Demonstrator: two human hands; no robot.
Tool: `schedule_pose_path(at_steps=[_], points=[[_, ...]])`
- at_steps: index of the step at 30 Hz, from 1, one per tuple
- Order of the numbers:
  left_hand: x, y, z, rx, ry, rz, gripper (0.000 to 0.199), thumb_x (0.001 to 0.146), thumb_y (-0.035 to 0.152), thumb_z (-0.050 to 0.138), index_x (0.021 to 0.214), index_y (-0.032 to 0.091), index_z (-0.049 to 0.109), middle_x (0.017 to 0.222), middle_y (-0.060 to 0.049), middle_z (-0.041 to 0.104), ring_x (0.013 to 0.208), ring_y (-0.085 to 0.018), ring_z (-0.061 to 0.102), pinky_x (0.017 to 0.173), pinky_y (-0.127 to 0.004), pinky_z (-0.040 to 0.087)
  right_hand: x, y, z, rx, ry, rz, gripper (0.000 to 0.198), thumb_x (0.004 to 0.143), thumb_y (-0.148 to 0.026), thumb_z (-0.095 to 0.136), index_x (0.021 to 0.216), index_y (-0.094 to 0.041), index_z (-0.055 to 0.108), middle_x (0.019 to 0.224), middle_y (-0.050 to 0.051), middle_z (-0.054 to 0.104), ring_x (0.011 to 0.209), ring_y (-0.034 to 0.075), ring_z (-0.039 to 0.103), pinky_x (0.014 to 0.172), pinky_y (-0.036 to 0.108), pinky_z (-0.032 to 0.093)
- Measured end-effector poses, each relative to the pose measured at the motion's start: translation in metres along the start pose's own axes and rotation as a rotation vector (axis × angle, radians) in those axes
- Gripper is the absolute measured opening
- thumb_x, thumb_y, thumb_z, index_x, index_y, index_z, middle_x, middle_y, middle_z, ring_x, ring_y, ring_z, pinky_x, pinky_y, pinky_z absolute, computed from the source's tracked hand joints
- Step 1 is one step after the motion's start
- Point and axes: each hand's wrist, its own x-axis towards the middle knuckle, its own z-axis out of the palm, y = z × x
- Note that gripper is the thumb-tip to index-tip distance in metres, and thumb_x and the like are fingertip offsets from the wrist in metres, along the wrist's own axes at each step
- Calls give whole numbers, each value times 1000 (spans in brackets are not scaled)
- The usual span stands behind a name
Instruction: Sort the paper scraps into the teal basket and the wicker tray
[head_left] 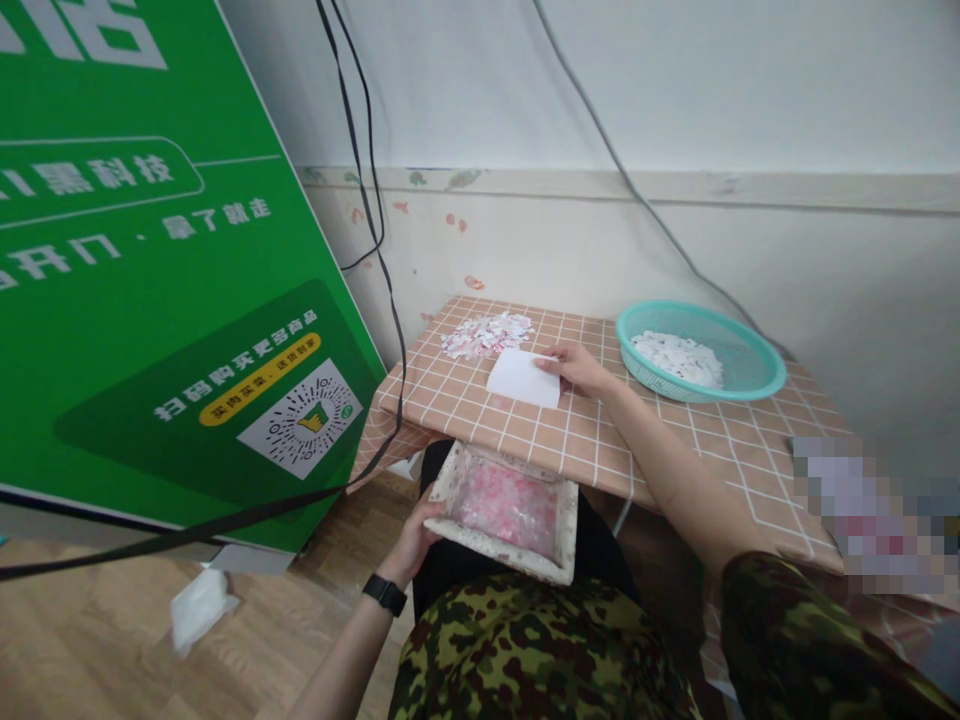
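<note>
My left hand (417, 534) grips the left edge of a speckled off-white box (501, 550), which rests on my lap against the table edge. Inside it lie pink and clear pieces that look like small plastic packets (510, 505). Over the table, my right hand (576, 369) pinches the right side of a white card (517, 378), thumb on top. Just beyond the card is a loose heap of small white and reddish paper-like pieces (491, 334). Some pinkish marks or pieces show at the card's near edge, too small to name.
A turquoise basket (750, 372) with many small white pieces stands at the table's back right. The table wears a brown checked cloth (600, 440). A green cabinet panel (187, 300) rises at the left, with a black strap (322, 492) hanging before it. A white bag (201, 608) lies on the floor.
</note>
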Motion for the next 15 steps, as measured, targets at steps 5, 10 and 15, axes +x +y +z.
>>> schedule_pose_path(at_steps=[5,10,15], points=[[-1,1,1,13,33,-2,36,66,29,60,100,15,65,84,-6,70,74,-25,64,69,-37,47,-7,-10,3,-23,-177,10,38,69,-48,67,87,-14,62,61,3,61,46,10,53,38,21,44],[0,-1,-2,13,28,-1,30,67,29,60,93,16,66,77,-5,70,72,-24,63,68,-36,47,-8,-13,2,-51,-94,9,37,71,-48,65,87,-15,61,63,5,63,48,11,54,39,22,45],[1,-2,-3,14,-15,4,26,70,29,58,91,15,66,82,-6,70,72,-23,63,70,-37,48,-9,-14,6,-98,-201,21,35,70,-47,66,86,-16,61,62,3,62,47,11,53,39,23,45]])
